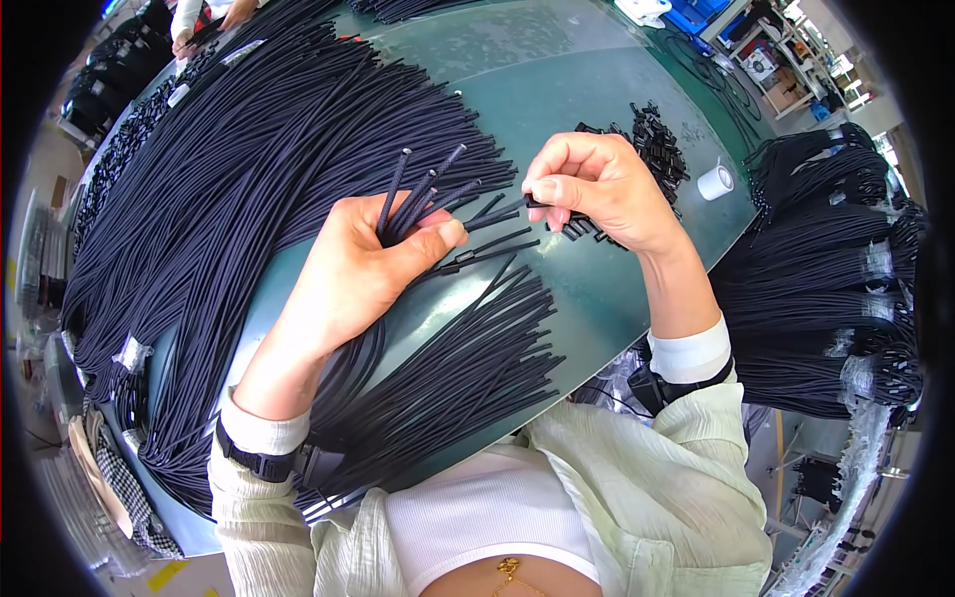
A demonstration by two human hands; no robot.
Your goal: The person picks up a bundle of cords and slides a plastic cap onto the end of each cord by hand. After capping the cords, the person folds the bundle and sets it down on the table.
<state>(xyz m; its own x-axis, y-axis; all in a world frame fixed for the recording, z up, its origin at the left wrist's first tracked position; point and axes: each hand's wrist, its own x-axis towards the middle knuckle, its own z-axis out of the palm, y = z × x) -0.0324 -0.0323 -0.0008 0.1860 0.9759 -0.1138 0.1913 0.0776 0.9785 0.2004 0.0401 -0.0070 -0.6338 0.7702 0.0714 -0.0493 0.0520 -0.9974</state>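
My left hand [343, 264] is closed round several black braided cords [430, 191], whose cut ends fan out past the thumb. One of them points right, toward my right hand [612, 189]. There, thumb and fingertips pinch a small black end piece [535, 201] right at that cord's tip; whether the cord is inside it I cannot tell. A small black fitting [460, 263] sits on cords just below my left thumb. Behind my right hand lies a heap of small black pieces [659, 149], some of them hidden by the fingers.
A big spread of black cords [229, 149] covers the left of the green table [587, 70]. A smaller bundle [468, 368] lies near the front edge. A white cylinder [715, 182] stands at right, near hanging cord bundles [806, 269]. Another person's hand [239, 12] shows at top left.
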